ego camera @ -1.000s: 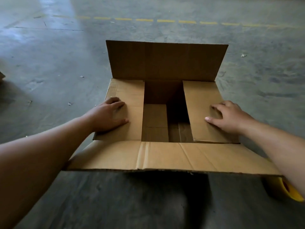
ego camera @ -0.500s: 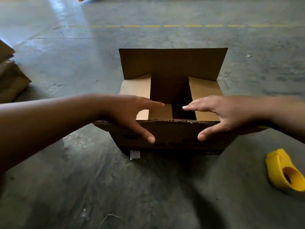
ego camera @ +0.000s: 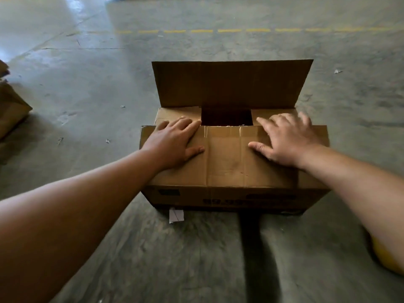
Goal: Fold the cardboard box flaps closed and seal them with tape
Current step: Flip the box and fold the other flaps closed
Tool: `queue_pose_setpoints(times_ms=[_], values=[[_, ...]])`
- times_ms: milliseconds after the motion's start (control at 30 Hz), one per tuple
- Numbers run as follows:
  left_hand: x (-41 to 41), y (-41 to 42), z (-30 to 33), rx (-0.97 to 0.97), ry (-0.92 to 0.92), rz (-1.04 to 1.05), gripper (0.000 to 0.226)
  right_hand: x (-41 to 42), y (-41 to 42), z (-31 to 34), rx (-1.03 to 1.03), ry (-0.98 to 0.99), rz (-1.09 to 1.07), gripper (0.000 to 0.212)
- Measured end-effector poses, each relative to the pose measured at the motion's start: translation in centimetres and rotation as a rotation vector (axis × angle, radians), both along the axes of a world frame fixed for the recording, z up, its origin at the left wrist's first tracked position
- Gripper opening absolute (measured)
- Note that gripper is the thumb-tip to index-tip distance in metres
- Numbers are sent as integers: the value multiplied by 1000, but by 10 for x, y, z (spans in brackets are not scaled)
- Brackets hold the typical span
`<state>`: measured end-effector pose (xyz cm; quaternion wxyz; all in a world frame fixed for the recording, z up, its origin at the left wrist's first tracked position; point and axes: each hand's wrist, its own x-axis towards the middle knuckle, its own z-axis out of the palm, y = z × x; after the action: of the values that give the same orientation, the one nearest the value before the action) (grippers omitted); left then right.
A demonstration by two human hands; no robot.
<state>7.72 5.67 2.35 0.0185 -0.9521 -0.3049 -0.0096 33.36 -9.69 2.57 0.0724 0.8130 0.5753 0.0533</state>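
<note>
Palms spread flat, the left hand (ego camera: 175, 143) and right hand (ego camera: 288, 141) press the near flap (ego camera: 227, 158) onto the cardboard box (ego camera: 229, 197) on the floor (ego camera: 87, 84); hold it level before lowering the upright far flap (ego camera: 229, 84).

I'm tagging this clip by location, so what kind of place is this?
Probably a warehouse or packing floor: bare polished concrete floor, a dashed yellow floor line, and a cardboard box being closed on the ground, with more cardboard nearby.
</note>
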Motion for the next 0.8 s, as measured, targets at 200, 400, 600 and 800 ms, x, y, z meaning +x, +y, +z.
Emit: queue_pose_setpoints(times_ms=[200, 400, 600, 800], values=[[5, 5, -60, -229, 94, 119, 90, 0, 3, -61, -151, 242, -62, 90], [4, 10, -66, -221, 6, 151, 94, 27, 72, -5, 272, 91, -3, 84], [2, 8, -65, -218, -102, 161, 97, 75, 144, 57, 241, 37, -117, 84], [-3, -3, -57, -129, -235, 138, 105, 43, 106, 31, 413, -35, -34, 56]])
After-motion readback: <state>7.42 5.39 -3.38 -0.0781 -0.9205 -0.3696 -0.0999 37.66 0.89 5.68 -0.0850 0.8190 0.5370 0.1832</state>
